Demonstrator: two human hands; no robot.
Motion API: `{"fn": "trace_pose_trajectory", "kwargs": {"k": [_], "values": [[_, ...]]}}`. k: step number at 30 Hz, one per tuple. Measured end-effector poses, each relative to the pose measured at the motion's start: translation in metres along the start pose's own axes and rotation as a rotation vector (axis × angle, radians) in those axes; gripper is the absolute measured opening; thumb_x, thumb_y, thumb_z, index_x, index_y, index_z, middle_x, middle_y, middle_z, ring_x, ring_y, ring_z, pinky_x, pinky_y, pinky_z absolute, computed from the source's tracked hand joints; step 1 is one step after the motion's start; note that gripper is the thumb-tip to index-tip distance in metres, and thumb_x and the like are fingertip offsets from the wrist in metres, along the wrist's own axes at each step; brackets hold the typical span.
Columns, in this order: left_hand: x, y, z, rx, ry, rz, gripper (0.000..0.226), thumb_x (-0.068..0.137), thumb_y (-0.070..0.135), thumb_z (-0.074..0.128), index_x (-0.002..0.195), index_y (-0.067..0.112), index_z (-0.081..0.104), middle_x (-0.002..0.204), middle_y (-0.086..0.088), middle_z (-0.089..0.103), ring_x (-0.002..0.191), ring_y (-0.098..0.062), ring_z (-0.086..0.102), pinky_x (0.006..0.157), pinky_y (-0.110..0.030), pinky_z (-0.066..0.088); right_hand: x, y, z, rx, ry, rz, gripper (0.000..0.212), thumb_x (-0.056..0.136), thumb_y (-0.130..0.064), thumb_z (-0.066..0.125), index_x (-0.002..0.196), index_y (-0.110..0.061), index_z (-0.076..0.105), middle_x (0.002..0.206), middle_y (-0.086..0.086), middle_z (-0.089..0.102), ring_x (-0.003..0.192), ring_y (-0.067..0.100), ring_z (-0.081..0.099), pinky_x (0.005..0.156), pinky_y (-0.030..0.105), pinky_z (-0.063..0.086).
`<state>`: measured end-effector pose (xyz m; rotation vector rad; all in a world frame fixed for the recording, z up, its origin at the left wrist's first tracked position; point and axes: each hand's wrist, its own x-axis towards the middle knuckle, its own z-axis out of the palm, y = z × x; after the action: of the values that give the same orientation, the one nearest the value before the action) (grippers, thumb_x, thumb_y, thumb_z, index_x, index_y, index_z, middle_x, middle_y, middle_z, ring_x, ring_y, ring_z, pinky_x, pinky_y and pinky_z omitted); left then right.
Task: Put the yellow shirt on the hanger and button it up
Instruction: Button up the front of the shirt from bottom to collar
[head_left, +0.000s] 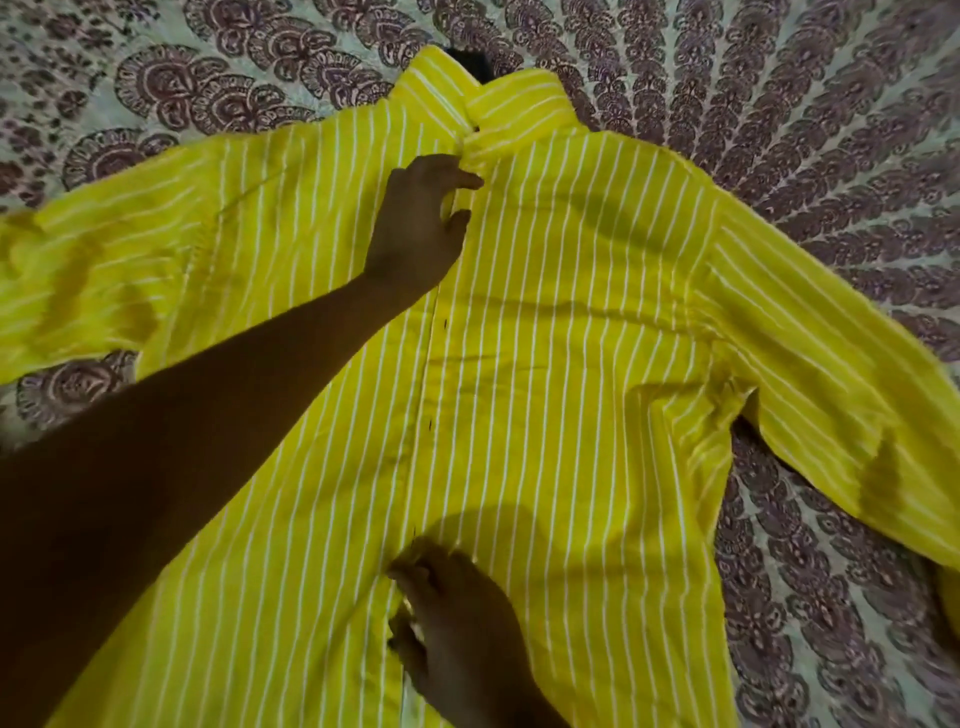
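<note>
Because the yellow shirt (571, 312) lies spread front-up over the bedspread (831, 130), filling the middle of the view, I judge it light, limp and quick to wrinkle. Toward 12 o'clock the left hand (421, 218) pinches the front edge below the collar (519, 104). At 6 o'clock the right hand (457, 623) is blurred, so I cannot tell its grip. The doubled front edge looks like the firmest place to hold.

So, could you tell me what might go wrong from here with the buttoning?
1. The left hand is up by the collar, while the right hand is far down the placket of the yellow shirt. Buttons could land in mismatched holes.
2. Only a dark tip, probably the hanger, shows above the collar. Tugging might slide the shirt off it unnoticed.
</note>
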<state>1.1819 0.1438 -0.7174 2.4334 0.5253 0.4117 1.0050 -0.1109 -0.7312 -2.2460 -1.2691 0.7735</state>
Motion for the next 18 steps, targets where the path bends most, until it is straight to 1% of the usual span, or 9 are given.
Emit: {"fn": "trace_pose_trajectory", "kwargs": {"k": [3, 5, 7, 9, 11, 13, 15, 16, 18], "values": [[-0.057, 0.002, -0.007, -0.022, -0.028, 0.011, 0.030, 0.079, 0.005, 0.057, 0.108, 0.009, 0.065, 0.119, -0.017, 0.059, 0.117, -0.030, 0.052, 0.099, -0.038, 0.036, -0.012, -0.004, 0.004, -0.049, 0.048, 0.022, 0.042, 0.065, -0.039, 0.065, 0.106, -0.032, 0.058, 0.106, -0.010, 0.060, 0.091, 0.011, 0.060, 0.072, 0.019, 0.052], [-0.096, -0.001, -0.008, -0.011, -0.073, 0.006, 0.030, 0.080, 0.007, 0.056, 0.108, 0.013, 0.065, 0.119, -0.014, 0.059, 0.115, -0.029, 0.053, 0.099, -0.035, 0.036, -0.018, -0.003, 0.007, -0.055, 0.112, 0.035, 0.040, 0.068, -0.033, 0.061, 0.108, -0.031, 0.059, 0.107, -0.008, 0.060, 0.095, 0.013, 0.057, 0.078, 0.022, 0.051], [-0.134, -0.004, -0.012, -0.006, -0.125, -0.025, 0.032, 0.080, 0.010, 0.054, 0.109, 0.017, 0.064, 0.121, -0.011, 0.058, 0.115, -0.028, 0.053, 0.100, -0.033, 0.036, -0.026, -0.004, 0.011, -0.081, 0.163, 0.056, 0.042, 0.071, -0.028, 0.055, 0.113, -0.030, 0.058, 0.108, -0.006, 0.060, 0.098, 0.015, 0.054, 0.083, 0.026, 0.046], [-0.168, -0.004, -0.018, -0.006, -0.149, -0.064, 0.032, 0.081, 0.010, 0.054, 0.111, 0.017, 0.064, 0.122, -0.009, 0.057, 0.115, -0.027, 0.052, 0.100, -0.029, 0.035, -0.037, -0.007, 0.014, -0.161, 0.209, 0.070, 0.045, 0.076, -0.028, 0.050, 0.120, -0.030, 0.055, 0.112, -0.004, 0.059, 0.104, 0.017, 0.052, 0.088, 0.029, 0.041], [-0.201, -0.002, -0.025, -0.004, -0.152, -0.091, 0.032, 0.082, 0.005, 0.055, 0.111, 0.016, 0.064, 0.121, -0.009, 0.057, 0.115, -0.026, 0.051, 0.098, -0.024, 0.033, -0.055, -0.012, 0.019, -0.233, 0.330, 0.067, 0.041, 0.080, -0.027, 0.053, 0.120, -0.028, 0.055, 0.112, -0.001, 0.057, 0.103, 0.020, 0.050, 0.086, 0.032, 0.039], [-0.234, 0.001, -0.029, -0.024, -0.136, -0.105, 0.031, 0.082, 0.003, 0.054, 0.109, 0.015, 0.064, 0.116, -0.009, 0.058, 0.111, -0.025, 0.052, 0.095, -0.022, 0.035, -0.073, -0.018, 0.026, -0.260, 0.454, -0.006, 0.032, 0.081, -0.027, 0.058, 0.113, -0.026, 0.056, 0.105, 0.002, 0.056, 0.095, 0.021, 0.050, 0.081, 0.033, 0.038], [-0.272, 0.007, -0.032, -0.058, -0.124, -0.108, 0.029, 0.083, 0.004, 0.051, 0.107, 0.015, 0.064, 0.108, -0.010, 0.057, 0.105, -0.021, 0.052, 0.091, -0.021, 0.037, -0.097, -0.024, 0.043, -0.259, 0.418, -0.099, 0.028, 0.081, -0.036, 0.059, 0.106, -0.024, 0.058, 0.097, 0.001, 0.056, 0.088, 0.021, 0.053, 0.075, 0.033, 0.043], [-0.294, 0.011, -0.034, -0.066, -0.128, -0.097, 0.028, 0.083, 0.005, 0.050, 0.106, 0.016, 0.062, 0.105, -0.011, 0.056, 0.103, -0.019, 0.051, 0.089, -0.021, 0.036, -0.111, -0.028, 0.055, -0.256, 0.351, -0.112, 0.033, 0.080, -0.044, 0.058, 0.105, -0.023, 0.059, 0.096, 0.001, 0.056, 0.087, 0.020, 0.053, 0.073, 0.032, 0.046], [-0.338, 0.019, -0.036, -0.057, -0.167, -0.047, 0.024, 0.084, 0.012, 0.049, 0.106, 0.019, 0.055, 0.101, -0.011, 0.056, 0.099, -0.019, 0.048, 0.087, -0.025, 0.037, -0.135, -0.032, 0.075, -0.257, 0.198, -0.055, 0.056, 0.074, -0.062, 0.055, 0.114, -0.023, 0.057, 0.104, 0.000, 0.054, 0.094, 0.019, 0.050, 0.077, 0.031, 0.046]]}}
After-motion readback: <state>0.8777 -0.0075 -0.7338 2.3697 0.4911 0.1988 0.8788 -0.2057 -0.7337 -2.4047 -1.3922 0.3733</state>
